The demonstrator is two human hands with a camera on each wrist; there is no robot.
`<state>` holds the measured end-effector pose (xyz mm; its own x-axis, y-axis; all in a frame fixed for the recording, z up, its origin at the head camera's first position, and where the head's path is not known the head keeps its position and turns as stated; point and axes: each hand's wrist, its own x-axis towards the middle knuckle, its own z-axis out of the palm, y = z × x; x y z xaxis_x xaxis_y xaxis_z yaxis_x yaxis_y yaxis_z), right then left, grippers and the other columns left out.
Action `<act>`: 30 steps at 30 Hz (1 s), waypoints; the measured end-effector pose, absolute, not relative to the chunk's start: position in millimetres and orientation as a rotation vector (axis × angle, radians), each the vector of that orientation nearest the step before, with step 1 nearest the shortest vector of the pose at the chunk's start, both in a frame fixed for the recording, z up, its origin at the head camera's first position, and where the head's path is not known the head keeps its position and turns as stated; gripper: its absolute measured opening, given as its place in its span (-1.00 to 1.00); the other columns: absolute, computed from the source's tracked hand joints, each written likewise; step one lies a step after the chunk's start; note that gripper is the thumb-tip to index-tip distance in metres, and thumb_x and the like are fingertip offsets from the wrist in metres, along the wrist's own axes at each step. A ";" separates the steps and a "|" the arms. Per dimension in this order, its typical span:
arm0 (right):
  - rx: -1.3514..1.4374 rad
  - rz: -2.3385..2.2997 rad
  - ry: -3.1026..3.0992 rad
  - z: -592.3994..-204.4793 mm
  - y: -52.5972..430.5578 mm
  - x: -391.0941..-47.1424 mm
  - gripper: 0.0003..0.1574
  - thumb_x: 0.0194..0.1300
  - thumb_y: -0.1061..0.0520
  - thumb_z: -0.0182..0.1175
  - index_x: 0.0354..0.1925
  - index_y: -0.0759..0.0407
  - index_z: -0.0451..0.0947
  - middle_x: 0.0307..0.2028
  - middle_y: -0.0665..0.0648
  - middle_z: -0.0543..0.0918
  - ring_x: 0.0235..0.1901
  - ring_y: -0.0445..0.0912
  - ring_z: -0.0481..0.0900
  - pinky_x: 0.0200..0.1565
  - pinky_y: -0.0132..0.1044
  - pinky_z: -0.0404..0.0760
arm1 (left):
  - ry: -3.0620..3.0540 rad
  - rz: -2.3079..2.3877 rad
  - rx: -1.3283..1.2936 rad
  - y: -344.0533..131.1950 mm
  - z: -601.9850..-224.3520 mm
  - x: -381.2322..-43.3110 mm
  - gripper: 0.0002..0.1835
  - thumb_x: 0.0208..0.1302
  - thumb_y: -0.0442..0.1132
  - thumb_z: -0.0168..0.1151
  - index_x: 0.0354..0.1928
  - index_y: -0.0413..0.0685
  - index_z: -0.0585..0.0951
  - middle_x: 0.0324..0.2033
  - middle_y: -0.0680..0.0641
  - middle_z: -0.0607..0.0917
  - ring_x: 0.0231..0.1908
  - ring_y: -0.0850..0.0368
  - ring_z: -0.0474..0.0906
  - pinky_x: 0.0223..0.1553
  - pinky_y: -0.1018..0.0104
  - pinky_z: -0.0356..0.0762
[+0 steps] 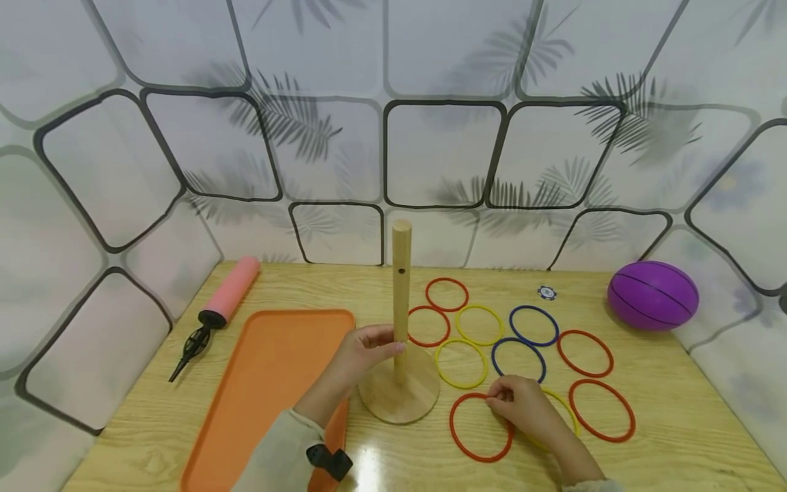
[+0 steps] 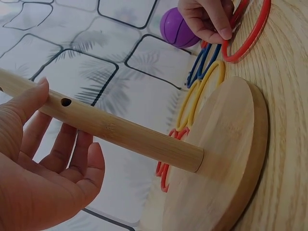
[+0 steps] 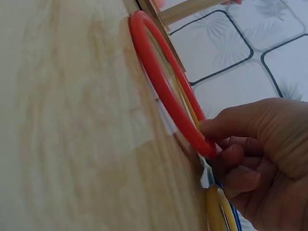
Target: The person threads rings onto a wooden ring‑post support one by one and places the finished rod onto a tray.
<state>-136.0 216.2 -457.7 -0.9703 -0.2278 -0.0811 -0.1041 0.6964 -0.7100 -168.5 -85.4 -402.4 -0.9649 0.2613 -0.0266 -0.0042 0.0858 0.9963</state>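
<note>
Steadying a wooden post (image 1: 402, 294) between thumb and fingers of the left hand (image 1: 369, 352), seemingly to keep it upright, while pinching a red ring (image 3: 161, 86) by its rim with the right hand (image 1: 522, 406), low at the counter (image 1: 676, 444) near the post's round base (image 1: 399, 404), probably for control.

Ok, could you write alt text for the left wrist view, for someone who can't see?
A left hand holds a pale, slim wooden post set in a round wooden base. Beyond it, a right hand pinches a red ring, near more yellow, blue and red rings and a purple ball.
</note>
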 end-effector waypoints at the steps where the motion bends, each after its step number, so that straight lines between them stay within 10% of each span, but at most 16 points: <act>1: -0.262 -1.151 2.728 -457.1 216.9 -136.1 -0.91 0.15 0.16 0.34 -0.44 0.10 0.59 -0.51 -0.05 0.53 -0.50 -0.22 0.41 -0.47 -0.40 0.43 | 2.156 1.982 0.259 -85.5 -402.4 -168.6 -0.65 0.15 -0.20 0.36 -0.01 -0.16 0.67 -0.20 0.00 0.70 -0.17 0.17 0.56 -0.06 0.21 0.52; 30: -0.194 -1.401 2.465 -413.2 246.6 -141.5 -0.63 0.26 0.07 0.25 -0.23 0.42 0.56 -0.48 0.21 0.62 -0.77 -0.27 0.27 -0.74 -0.43 0.32 | 2.420 1.317 0.682 -143.6 -434.7 -172.6 -0.43 0.17 -0.04 0.33 0.22 -0.07 0.53 0.27 -0.11 0.43 0.30 -0.15 0.23 0.25 -0.16 0.20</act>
<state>-141.5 246.6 -413.2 -0.9464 -0.2613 -0.1899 0.0295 0.5156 -0.8563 -172.6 -143.6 -434.7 -0.8416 0.5388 -0.0369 0.2615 0.4663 0.8451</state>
